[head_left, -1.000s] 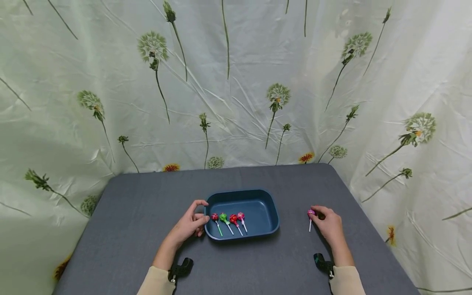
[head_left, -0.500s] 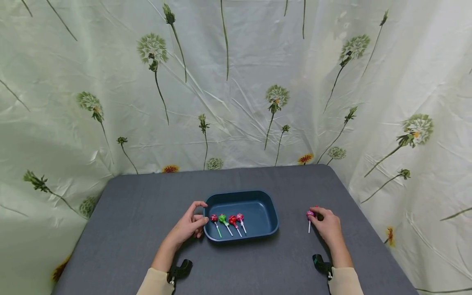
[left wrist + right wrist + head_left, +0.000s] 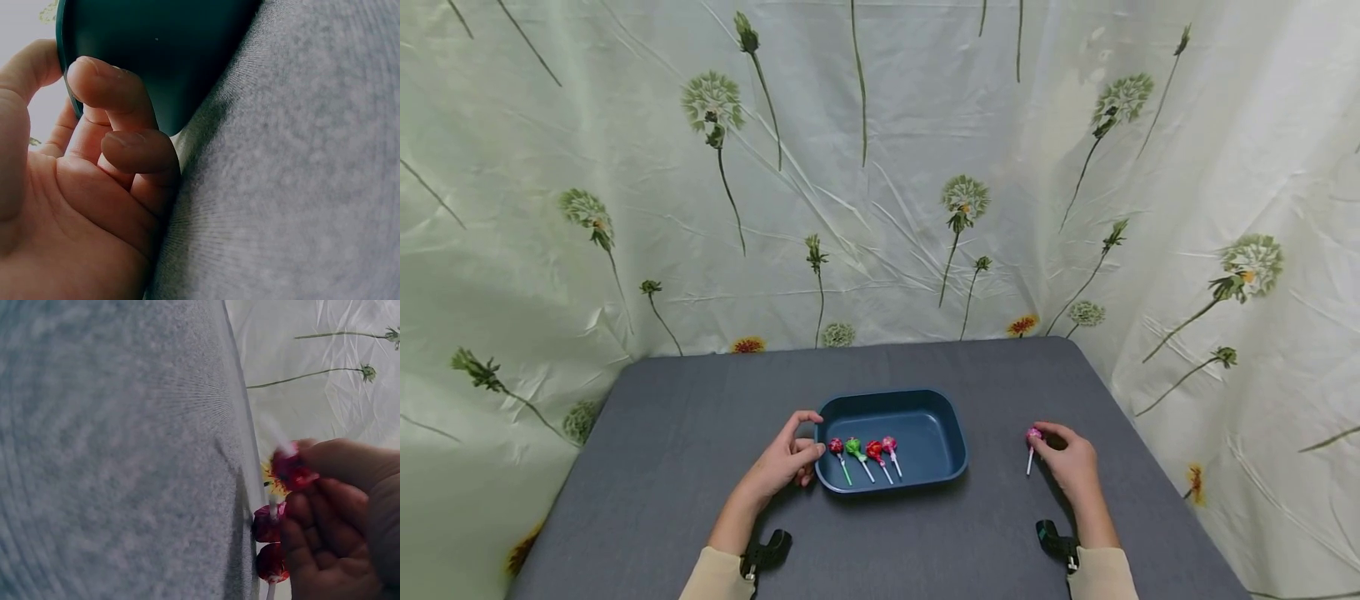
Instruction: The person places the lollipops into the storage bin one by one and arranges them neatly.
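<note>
Head view: on a grey table before a dandelion-print curtain, a person's left hand holds the left end of a dark blue tray, thumb and index finger bent over its rim. Four lollipops lie side by side in the tray's left half: a dark red one, a green one, a bright red one and a pink one. Well to the right of the tray, the right hand pinches a pink-wrapped lollipop. Left wrist view: two more fingers curl beside the tray's outer wall. Right wrist view: thumb and fingers clamp that lollipop's head, its white stick blurred; just beside the hand are a purplish-pink lollipop and a red lollipop.
</note>
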`<action>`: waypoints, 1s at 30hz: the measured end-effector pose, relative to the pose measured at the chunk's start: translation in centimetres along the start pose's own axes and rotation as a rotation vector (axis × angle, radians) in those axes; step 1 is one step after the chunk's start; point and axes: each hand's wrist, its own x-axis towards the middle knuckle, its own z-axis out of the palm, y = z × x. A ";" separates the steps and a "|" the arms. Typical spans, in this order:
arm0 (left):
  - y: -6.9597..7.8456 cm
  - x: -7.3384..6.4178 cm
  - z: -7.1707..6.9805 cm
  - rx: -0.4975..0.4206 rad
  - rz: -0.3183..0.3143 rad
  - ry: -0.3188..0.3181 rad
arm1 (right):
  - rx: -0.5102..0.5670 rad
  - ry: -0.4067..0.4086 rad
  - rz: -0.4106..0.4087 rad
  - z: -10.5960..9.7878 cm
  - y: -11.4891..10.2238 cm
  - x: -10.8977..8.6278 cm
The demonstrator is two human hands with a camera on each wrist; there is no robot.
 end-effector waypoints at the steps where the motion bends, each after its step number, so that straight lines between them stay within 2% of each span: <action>1: 0.0 0.0 0.0 -0.001 -0.002 0.001 | 0.036 0.001 0.014 0.0 -0.1 -0.1; 6: -0.1 0.0 0.0 -0.005 -0.005 0.004 | 0.214 -0.001 0.049 -0.3 -1.0 -0.3; 9: -0.1 0.0 0.0 0.000 -0.003 0.004 | 0.281 0.001 0.062 -0.4 -1.8 -0.4; 15: -0.2 0.3 -0.2 0.021 0.004 -0.009 | 0.362 0.012 0.041 -0.2 -3.0 -0.4; 20: -0.1 0.2 -0.2 0.014 0.010 -0.010 | 0.365 0.006 0.001 -0.1 -4.1 -0.4; 30: 0.1 0.2 -0.2 0.015 0.006 -0.007 | 0.482 -0.051 -0.031 1.5 -7.5 -0.4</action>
